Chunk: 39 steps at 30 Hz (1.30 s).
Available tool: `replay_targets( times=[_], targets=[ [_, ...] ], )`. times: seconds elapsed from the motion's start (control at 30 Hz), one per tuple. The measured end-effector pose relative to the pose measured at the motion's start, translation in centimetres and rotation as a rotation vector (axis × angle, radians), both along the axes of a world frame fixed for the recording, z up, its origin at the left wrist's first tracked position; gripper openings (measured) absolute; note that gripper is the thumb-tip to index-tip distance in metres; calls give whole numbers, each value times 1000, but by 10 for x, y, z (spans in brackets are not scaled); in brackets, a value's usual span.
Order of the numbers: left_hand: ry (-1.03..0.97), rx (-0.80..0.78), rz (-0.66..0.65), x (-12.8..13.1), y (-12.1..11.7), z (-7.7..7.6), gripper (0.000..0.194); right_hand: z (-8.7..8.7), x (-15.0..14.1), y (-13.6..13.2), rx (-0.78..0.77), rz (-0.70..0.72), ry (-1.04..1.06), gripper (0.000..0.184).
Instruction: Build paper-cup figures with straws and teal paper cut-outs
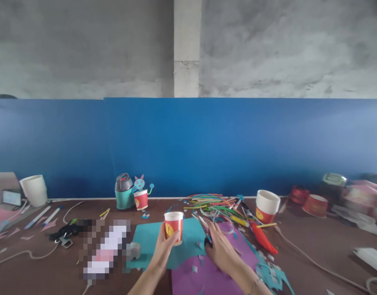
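My left hand [166, 246] is wrapped round a red paper cup [174, 223] with a white rim and a yellow emblem, held upright above a teal paper sheet [145, 233]. To its right, my right hand [220, 248] is closed over the black handle of a pair of scissors [208, 241]. The blades point away from me, toward a pile of coloured pipe cleaners [215, 205]; the palm hides part of the handles. Beneath the right hand lies a purple paper sheet [188, 282] scattered with small scraps. A tape roll [134, 250] sits left of the cup.
At the back stand a teal bin-shaped container [124, 194] and a decorated cup [141, 200] with a cat-like paper head. Stacked cups [267, 207] and a red-handled tool [263, 237] are on the right. Teal offcuts [272, 274], markers [37, 217] and cables lie around. A blue partition [188, 147] borders the table.
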<state>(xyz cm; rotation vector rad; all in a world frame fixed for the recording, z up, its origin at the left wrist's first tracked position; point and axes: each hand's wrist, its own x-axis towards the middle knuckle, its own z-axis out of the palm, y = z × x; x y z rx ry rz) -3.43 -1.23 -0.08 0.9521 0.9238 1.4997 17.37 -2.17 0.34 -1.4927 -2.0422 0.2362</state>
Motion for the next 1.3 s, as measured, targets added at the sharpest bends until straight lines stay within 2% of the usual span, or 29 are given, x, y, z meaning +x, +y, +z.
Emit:
replay_targets(
  times=[0.2,0.37,0.5,0.8,1.07,1.3],
  targets=[
    [-20,-80,-20,-1,2,2,68,0,-8,-1,34,-17,113,74],
    [-74,-89,-114,-1,-7,13,52,-14,-8,0,56,64,154,59],
    [-77,-110,-143,-1,-14,22,54,-22,-9,1,94,154,199,67],
    [-136,-107,-181,-4,-12,18,51,13,-19,-15,-3,145,218,64],
    [-154,-88,-238,-4,-14,19,52,20,-21,-20,-68,222,165,61],
    [-67,-55,-82,-4,2,1,59,20,-21,-22,-75,252,120,63]
  ],
)
